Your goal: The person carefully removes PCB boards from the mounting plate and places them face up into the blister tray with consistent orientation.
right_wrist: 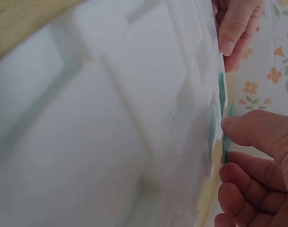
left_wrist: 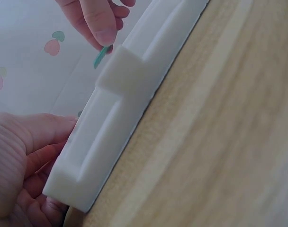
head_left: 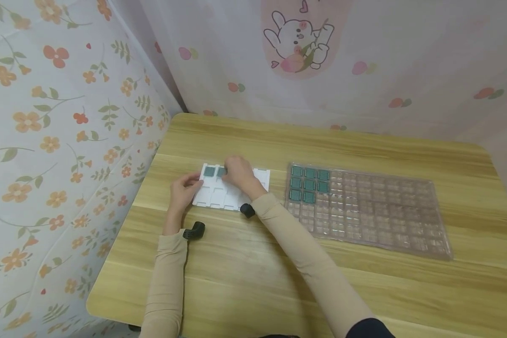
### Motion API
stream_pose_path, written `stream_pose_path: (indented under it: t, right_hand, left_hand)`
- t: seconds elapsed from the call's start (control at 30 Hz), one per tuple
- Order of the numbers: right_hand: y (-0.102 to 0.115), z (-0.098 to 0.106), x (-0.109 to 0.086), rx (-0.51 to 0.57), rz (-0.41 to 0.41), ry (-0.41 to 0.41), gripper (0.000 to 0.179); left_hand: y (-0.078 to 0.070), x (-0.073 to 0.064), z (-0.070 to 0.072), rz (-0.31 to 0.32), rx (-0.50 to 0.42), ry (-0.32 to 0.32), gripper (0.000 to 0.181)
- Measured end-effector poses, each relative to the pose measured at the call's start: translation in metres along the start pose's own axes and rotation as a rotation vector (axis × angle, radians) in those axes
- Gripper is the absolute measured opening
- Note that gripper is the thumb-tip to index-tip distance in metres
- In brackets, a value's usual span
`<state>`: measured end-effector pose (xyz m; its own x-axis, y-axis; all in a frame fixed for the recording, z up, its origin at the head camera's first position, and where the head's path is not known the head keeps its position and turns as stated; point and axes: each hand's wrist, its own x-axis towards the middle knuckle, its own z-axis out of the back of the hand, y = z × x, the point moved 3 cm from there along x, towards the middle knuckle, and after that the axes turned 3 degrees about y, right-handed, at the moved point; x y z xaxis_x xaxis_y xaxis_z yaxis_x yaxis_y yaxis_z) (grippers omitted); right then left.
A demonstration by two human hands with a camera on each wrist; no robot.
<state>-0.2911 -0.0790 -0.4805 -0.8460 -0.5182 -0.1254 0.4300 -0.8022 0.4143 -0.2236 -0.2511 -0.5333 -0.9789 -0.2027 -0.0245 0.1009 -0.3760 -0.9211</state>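
A white compartment tray (head_left: 205, 193) lies on the table, its left end gripped by my left hand (head_left: 183, 193) between the thumb and curled fingers. Above the tray's far row, my right hand (head_left: 241, 174) pinches a small square green circuit board (head_left: 221, 172) by its edge. In the left wrist view that board (left_wrist: 101, 56) is tilted over the tray's rim, and the right wrist view shows it edge-on between thumb and fingers. Another green board (head_left: 209, 172) sits in the far left compartment. Part of the tray is hidden under my right hand.
To the right lies a clear plastic blister tray (head_left: 388, 216), with several green boards (head_left: 309, 184) in its far left pockets. The wood-grain table (head_left: 245, 272) has curtains behind it and on the left. A black wrist camera (head_left: 195, 230) sticks out near my left wrist.
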Motion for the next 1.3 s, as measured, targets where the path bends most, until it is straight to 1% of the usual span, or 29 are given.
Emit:
stream_pose_path:
  t: [0.23, 0.33, 0.57, 0.83, 1.0, 1.3]
  right_hand:
    - [-0.003, 0.007, -0.009, 0.015, -0.007, 0.004, 0.011]
    - [-0.006, 0.009, -0.012, 0.025, -0.017, 0.006, 0.011]
    - [-0.012, 0.012, -0.018, 0.048, -0.043, 0.025, 0.012]
    - [-0.017, 0.02, -0.027, 0.041, -0.044, 0.013, 0.011]
    - [-0.02, 0.025, -0.035, 0.045, -0.034, -0.009, 0.015]
    - [-0.029, 0.03, -0.045, 0.048, -0.031, -0.033, 0.018]
  left_hand:
    - [0.001, 0.0, -0.001, 0.014, 0.014, 0.006, 0.03]
    - [0.001, -0.001, 0.0, 0.01, 0.013, 0.005, 0.03]
    - [-0.001, -0.003, 0.002, -0.042, -0.013, -0.002, 0.029]
    - [-0.001, -0.001, 0.001, 0.015, 0.008, 0.008, 0.031]
    - [-0.003, -0.002, 0.001, 0.02, 0.01, 0.005, 0.029]
    - [-0.003, -0.001, -0.001, 0.003, -0.009, -0.004, 0.029]
